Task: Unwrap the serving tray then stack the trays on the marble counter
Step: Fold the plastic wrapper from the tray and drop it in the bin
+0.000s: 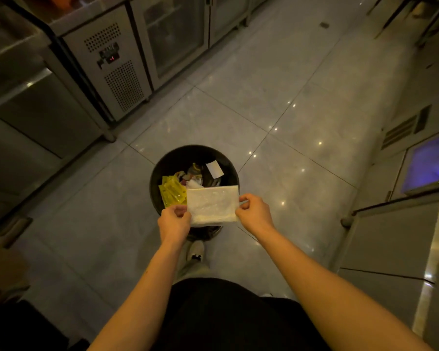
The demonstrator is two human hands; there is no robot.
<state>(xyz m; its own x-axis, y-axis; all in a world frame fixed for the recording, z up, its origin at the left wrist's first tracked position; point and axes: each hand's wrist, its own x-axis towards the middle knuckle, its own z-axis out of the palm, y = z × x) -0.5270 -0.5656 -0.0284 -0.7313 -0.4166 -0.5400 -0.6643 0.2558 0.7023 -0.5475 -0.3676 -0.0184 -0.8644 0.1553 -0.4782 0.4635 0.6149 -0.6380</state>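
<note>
A folded piece of whitish, translucent wrapping (212, 205) is stretched flat between both my hands, directly above the near rim of a round black waste bin (160, 171) on the floor. My left hand (174, 222) pinches its lower left corner. My right hand (254, 213) pinches its right edge. The bin holds yellow packets (172, 193), a white slip of paper (214, 168) and other scraps. No serving tray or marble counter is in view.
Steel under-counter fridges (117, 69) line the left side and more steel units (401, 239) the right, with a tiled floor aisle (276, 102) between them. My shoe (195, 250) stands just behind the bin.
</note>
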